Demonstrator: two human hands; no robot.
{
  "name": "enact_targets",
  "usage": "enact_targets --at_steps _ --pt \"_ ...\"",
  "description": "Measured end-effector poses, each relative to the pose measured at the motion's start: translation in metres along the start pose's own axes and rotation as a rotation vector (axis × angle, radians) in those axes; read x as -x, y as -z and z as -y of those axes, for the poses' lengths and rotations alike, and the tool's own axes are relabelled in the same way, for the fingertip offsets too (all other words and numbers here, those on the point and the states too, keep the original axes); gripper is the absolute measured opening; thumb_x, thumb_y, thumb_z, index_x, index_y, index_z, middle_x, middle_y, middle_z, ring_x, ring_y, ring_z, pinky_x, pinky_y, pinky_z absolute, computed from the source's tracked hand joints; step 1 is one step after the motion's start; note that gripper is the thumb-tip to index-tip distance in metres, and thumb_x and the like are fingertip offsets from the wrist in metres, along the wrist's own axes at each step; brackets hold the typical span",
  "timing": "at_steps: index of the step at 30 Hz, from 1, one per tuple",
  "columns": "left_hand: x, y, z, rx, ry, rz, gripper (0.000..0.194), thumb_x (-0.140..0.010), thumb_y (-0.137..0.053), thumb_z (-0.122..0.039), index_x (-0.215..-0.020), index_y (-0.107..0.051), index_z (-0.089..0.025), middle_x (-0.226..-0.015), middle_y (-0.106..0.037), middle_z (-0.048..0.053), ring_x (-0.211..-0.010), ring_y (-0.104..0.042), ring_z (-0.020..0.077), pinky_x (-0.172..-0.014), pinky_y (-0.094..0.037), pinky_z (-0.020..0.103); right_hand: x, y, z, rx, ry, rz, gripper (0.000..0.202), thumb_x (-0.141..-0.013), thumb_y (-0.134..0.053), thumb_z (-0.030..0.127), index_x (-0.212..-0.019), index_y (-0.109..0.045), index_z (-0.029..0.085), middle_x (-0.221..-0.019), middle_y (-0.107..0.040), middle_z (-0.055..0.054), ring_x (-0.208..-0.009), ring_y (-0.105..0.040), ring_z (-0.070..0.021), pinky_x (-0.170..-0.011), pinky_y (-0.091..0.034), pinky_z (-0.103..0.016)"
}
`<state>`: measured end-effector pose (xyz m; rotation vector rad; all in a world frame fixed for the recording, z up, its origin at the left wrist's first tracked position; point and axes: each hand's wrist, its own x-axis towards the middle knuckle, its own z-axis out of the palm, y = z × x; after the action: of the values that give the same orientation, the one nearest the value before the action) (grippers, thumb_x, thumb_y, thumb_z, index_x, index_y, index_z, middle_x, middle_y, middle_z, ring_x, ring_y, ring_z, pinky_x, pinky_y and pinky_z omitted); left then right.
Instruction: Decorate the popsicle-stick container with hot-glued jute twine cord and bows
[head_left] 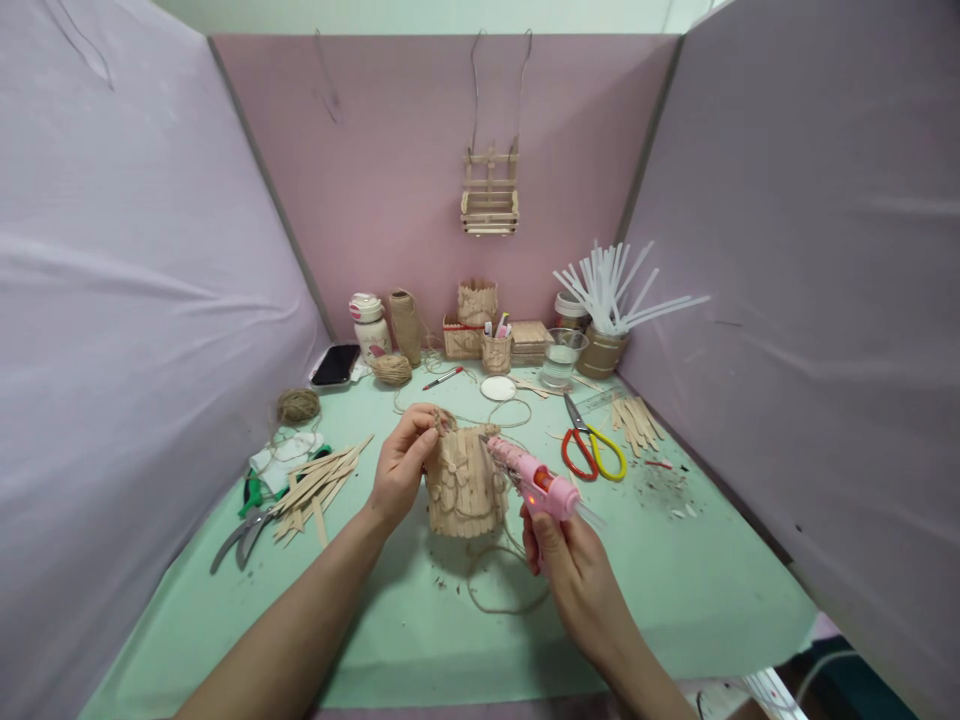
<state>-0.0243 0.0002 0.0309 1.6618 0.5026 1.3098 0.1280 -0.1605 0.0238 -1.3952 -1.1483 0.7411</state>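
Note:
A small round container made of wooden sticks (466,490) stands in the middle of the table, with stick decorations on its side. My left hand (409,460) pinches the container's upper left rim, where twine (445,420) shows. In my right hand (562,550) is a pink glue gun (531,478), its fingers wrapped round the handle and an orange light glowing on its body. The gun's nozzle points at the container's upper right rim; whether they touch, I cannot tell. A clear glue stick pokes from the gun's rear. Loose twine curls over the table below the container.
Scissors with red and yellow handles (592,450) lie to the right, near wooden sticks (636,425). Left are more sticks (319,490), green-handled cutters (251,525) and a twine ball (298,405). Behind stand a glass bowl of water (561,360), a pot of glue sticks (604,352) and a bottle (370,325).

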Motion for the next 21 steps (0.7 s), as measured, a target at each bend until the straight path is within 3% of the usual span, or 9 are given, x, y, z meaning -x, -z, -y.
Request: enact_targets --at_steps 21 --pt "-0.0004 0.0005 0.0007 0.091 -0.005 0.023 0.014 -0.089 -0.053 -0.026 -0.078 -0.057 -0.018 -0.094 -0.050 0.005 -0.089 -0.050 0.0188 -0.082 -0.041 0.032 -0.0013 0.0006 -0.0081 0.005 -0.057 -0.041 0.047 -0.090 -0.037 0.063 -0.072 -0.049 0.021 -0.059 -0.050 0.000 -0.053 -0.049 -0.0142 -0.049 -0.040 -0.026"
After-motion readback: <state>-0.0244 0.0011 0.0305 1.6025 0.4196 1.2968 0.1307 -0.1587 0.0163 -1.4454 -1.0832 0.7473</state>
